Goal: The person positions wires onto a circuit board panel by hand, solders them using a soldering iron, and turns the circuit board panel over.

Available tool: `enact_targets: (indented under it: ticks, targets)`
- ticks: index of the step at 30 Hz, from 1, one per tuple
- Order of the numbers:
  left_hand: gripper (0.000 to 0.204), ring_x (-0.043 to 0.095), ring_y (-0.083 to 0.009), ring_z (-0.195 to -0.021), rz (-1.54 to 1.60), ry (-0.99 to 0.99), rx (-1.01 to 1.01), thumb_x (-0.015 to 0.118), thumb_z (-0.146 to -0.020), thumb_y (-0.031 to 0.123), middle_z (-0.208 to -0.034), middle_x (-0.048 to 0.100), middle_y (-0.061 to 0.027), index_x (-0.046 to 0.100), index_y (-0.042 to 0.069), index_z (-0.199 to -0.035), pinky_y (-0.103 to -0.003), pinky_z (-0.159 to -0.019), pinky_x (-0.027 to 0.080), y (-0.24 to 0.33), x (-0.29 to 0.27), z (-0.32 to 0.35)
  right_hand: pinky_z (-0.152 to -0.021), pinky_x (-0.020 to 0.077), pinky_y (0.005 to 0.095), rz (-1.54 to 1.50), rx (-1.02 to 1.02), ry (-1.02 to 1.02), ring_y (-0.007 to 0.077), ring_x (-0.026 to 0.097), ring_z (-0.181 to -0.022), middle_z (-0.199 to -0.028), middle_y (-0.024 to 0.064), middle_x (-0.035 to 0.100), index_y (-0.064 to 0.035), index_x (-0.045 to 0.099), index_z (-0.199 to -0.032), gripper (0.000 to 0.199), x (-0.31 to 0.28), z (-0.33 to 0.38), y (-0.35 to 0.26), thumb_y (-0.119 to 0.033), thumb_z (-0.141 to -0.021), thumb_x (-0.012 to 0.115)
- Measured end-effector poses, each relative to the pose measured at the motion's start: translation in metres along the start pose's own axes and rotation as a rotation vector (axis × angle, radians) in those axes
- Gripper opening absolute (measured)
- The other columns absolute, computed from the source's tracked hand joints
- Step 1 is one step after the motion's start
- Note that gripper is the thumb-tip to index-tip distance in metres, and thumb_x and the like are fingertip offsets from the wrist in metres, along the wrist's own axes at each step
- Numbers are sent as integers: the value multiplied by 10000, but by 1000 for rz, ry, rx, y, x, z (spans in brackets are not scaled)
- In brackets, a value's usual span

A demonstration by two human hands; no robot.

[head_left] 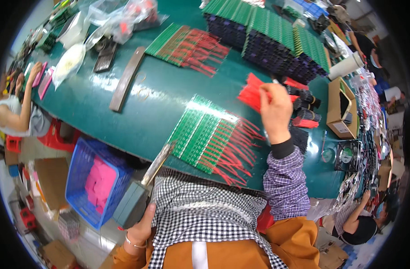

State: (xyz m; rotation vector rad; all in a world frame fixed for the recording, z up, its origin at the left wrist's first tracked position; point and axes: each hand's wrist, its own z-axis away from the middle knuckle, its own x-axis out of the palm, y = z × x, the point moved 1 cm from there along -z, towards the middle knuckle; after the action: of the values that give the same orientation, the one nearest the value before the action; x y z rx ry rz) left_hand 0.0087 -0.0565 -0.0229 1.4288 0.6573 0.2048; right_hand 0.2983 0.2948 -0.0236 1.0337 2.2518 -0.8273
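My right hand (276, 110) is over a bundle of red wires (251, 93), its thumb and fingertips closed at the bundle's near end. Which strands are between them is hidden. Low at the left, my left hand (142, 224) is closed around a tool with a grey-green boxy body (131, 205) and a long metal bar. The bar's tip is at the left edge of a panel of green circuit boards (198, 134), which lies at the table's near edge. Rows of red wires (234, 152) fan out from the panel's right side.
A second wired board panel (175, 45) lies farther back, beside a metal bar (127, 80). Tall stacks of boards (270, 33) stand at the back right. Black wire bundles (307, 107) and a cardboard box (341, 110) sit at right. A blue crate (75, 184) stands below left.
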Motion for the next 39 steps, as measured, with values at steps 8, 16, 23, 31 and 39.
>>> enact_targets:
  ticks: [8,16,23,31,39]
  targets:
    - [409,622,-125,-775,121,-36,-110,793,-877,36,-1134,697,-107,674,-49,-1259,-261,-641,504,10,-5,7,-789,474,411,25,-61,-38,296,656,-915,-934,79,677,-85,699,-967,76,-25,3,-41,-57,-899,718]
    - [293,666,-209,-889,115,-63,-194,781,-902,70,-1066,711,-101,701,-27,-1167,-335,-800,543,29,-10,20,-705,523,379,-647,90,-382,285,655,-809,-890,99,681,-26,703,-908,181,-60,68,-150,83,-784,779]
    - [247,684,-263,-739,-155,-188,-50,811,-778,46,-911,709,-153,742,-30,-1002,-357,-664,543,17,-13,14,-678,479,389,-627,220,-445,269,600,-751,-807,85,603,-25,674,-853,124,-46,101,-155,50,-809,763]
    - [244,728,-266,-765,-196,-231,98,815,-755,16,-906,721,-148,739,-60,-974,-331,-674,571,26,-6,4,-705,475,402,-541,171,-466,273,597,-767,-817,78,588,-39,662,-853,156,-42,105,-156,31,-781,781]
    - [244,726,-250,-761,-192,-244,119,822,-752,7,-896,722,-139,739,-54,-973,-325,-675,570,28,-5,-1,-701,473,404,-516,168,-479,272,599,-778,-824,77,583,-39,656,-854,167,-43,102,-158,35,-771,781]
